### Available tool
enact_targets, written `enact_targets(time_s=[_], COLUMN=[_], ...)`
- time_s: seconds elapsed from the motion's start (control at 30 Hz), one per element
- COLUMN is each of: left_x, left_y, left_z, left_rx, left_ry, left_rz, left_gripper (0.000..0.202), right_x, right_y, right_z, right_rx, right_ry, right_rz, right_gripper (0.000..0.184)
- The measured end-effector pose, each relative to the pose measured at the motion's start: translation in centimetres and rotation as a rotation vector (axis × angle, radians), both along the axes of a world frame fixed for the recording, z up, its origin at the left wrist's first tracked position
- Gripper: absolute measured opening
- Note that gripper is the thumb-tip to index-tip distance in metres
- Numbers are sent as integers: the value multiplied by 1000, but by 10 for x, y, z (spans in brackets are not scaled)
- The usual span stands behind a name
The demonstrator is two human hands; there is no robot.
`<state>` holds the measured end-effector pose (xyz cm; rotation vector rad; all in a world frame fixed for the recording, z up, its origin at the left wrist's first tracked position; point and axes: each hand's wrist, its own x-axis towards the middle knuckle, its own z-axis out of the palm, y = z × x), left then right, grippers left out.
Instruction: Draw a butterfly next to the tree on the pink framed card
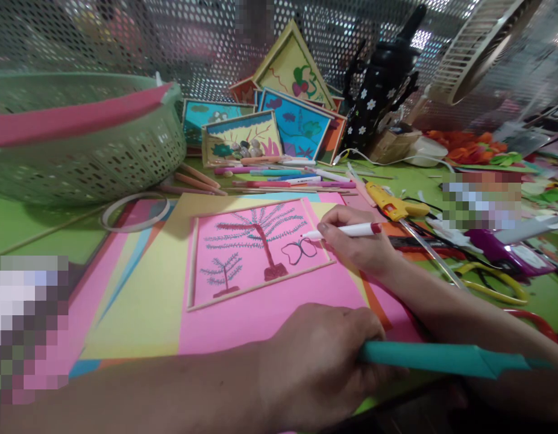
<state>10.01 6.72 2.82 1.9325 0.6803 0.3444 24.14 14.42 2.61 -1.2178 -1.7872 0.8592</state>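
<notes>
My right hand (357, 241) pinches a white marker (346, 230) with a red cap end, its tip on a butterfly outline (299, 250) drawn on a pink sheet (256, 253). The sheet shows two trees and is framed by thin wooden sticks (194, 262). My left hand (319, 361) lies at the near edge of the pink paper, fingers curled around a rolled teal paper tube (442, 358) that points right.
Coloured paper sheets (143, 289) lie under the drawing. A green basket (80, 144) stands back left, a tape ring (134, 211) beside it. Finished framed pictures (270, 120), markers (279, 175), a yellow glue gun (391, 205) and scissors (500, 280) crowd the back and right.
</notes>
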Motion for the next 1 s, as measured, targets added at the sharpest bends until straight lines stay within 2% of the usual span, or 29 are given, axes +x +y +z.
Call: enact_targets(time_s=[0.3,1.0], left_x=[-1,0], left_y=[-1,0], left_z=[-5,-3], left_rx=[4,-17], left_ry=[-38,-23], left_rz=[5,-4], left_gripper=[19,19], right_x=[0,-2], right_y=[0,-2], right_z=[-2,3], right_rx=[1,17], right_ry=[-5,-56], right_rz=[22,40], right_gripper=[22,20])
